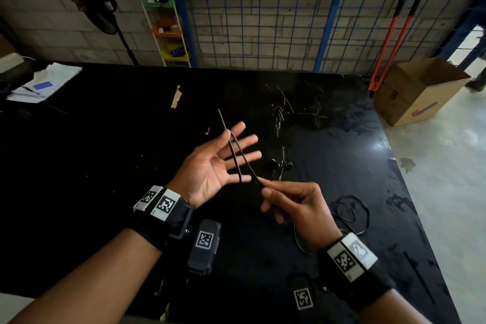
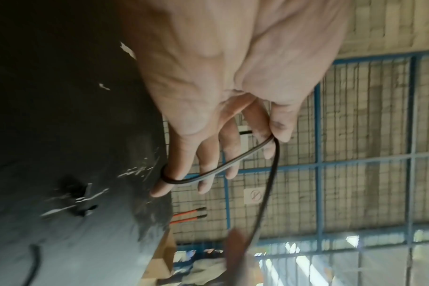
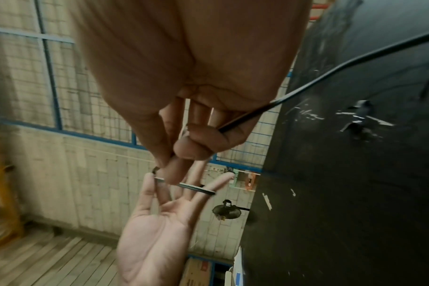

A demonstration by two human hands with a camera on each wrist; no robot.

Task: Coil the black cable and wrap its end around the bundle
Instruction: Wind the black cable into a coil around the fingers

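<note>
My left hand (image 1: 222, 162) is raised palm up over the black table (image 1: 105, 152), fingers straight and spread. The thin black cable (image 1: 235, 155) runs across those fingers, passes between thumb and index finger, and hooks round the little finger (image 2: 169, 174). Its short end pokes out beyond the thumb. My right hand (image 1: 263, 187) sits just right of the left and pinches the cable between thumb and index fingertip (image 3: 164, 160). From that hand the cable trails down to slack loops (image 1: 352, 214) lying on the table to the right.
A small black piece with white scraps (image 1: 281, 166) lies on the table beyond the hands. Papers (image 1: 44, 81) sit at the far left corner. A cardboard box (image 1: 418, 92) and orange bolt cutters (image 1: 389, 42) stand off the table's right edge, before a wire-mesh wall.
</note>
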